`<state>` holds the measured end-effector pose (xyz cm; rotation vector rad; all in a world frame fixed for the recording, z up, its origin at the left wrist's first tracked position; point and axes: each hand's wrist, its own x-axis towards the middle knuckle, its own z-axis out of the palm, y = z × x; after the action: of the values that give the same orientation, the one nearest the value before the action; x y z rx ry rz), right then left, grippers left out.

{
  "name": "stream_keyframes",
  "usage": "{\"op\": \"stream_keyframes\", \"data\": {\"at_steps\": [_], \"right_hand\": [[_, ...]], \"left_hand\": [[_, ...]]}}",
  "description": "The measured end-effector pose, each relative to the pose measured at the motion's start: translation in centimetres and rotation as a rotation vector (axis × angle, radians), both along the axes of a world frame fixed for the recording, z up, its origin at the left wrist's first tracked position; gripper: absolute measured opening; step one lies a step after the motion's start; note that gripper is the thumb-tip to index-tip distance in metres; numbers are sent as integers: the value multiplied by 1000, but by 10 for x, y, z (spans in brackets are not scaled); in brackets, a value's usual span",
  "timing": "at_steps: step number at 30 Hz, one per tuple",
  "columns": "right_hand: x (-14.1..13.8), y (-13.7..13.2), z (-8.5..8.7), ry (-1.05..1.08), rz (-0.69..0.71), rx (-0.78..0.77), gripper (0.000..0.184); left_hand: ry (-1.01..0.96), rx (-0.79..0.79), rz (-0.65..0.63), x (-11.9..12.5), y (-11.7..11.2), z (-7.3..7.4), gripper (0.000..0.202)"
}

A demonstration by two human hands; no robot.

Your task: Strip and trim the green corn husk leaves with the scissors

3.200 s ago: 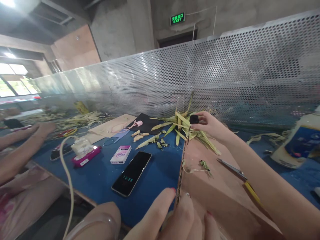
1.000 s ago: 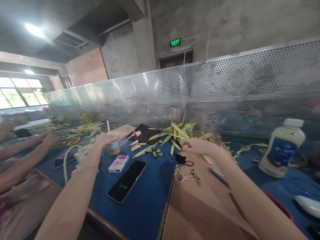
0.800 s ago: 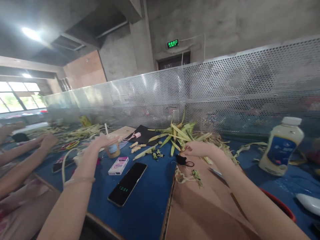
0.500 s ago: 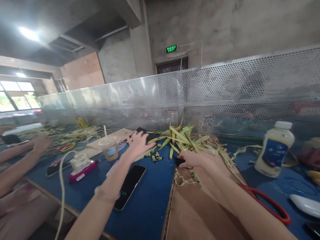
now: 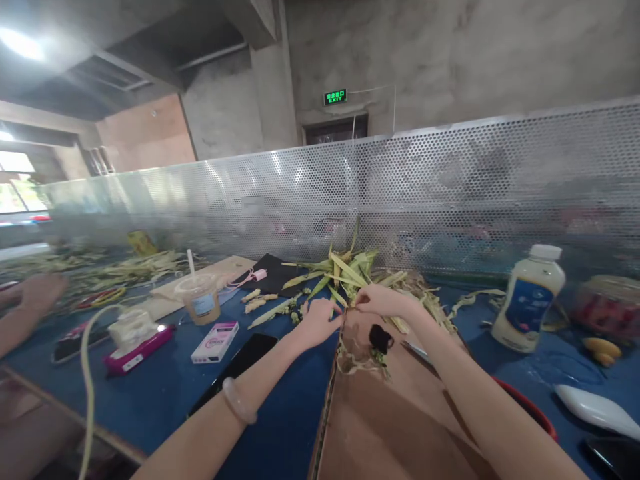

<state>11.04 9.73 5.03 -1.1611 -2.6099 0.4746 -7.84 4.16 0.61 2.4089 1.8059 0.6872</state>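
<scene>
My right hand point(image 5: 383, 301) is over the far left edge of a brown board point(image 5: 390, 413), its thumb and fingertips pinched together. Whatever is between them is too small or hidden to name. Just left of it, my left hand point(image 5: 319, 323) reaches toward the same edge, thumb and fingers apart, low over small green plant pieces point(image 5: 293, 308). Behind both hands lies a heap of yellow-green corn husks point(image 5: 350, 270). A small dark bundle point(image 5: 381, 339) rests on the board below my right hand, beside pale husk strips point(image 5: 355, 363).
Left on the blue table are a black phone point(image 5: 245, 363), a pink-white box point(image 5: 215, 342), a tissue pack point(image 5: 137, 340) and a drink cup point(image 5: 200, 303). A white-capped bottle point(image 5: 527, 300) stands right. Behind runs a perforated metal screen point(image 5: 300, 193). Another person's hand point(image 5: 43, 293) shows far left.
My right hand has let go of the dark bundle, which now lies on the board, and moved up to the edge. My left hand has come down and right beside it. The view has turned slightly right.
</scene>
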Motion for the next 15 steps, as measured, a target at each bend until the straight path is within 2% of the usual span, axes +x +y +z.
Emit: {"op": "stream_keyframes", "data": {"at_steps": [3, 5, 8, 11, 13, 15], "right_hand": [[2, 0, -3, -71, 20, -39, 9], [5, -1, -5, -127, 67, -96, 14], [10, -2, -6, -291, 71, -228, 27], [12, -3, -8, -472, -51, -275, 37], [12, -2, -9, -490, -93, -250, 33], [11, -1, -10, -470, -86, -225, 21]], "left_hand": [[92, 102, 68, -2, 2, -9, 19], [173, 152, 84, -6, 3, -11, 17], [297, 174, 172, -20, 5, -2, 18], [357, 135, 352, -49, 12, 13, 20], [331, 97, 454, -72, 18, 21, 22], [274, -2, 498, -91, 24, 23, 26]]}}
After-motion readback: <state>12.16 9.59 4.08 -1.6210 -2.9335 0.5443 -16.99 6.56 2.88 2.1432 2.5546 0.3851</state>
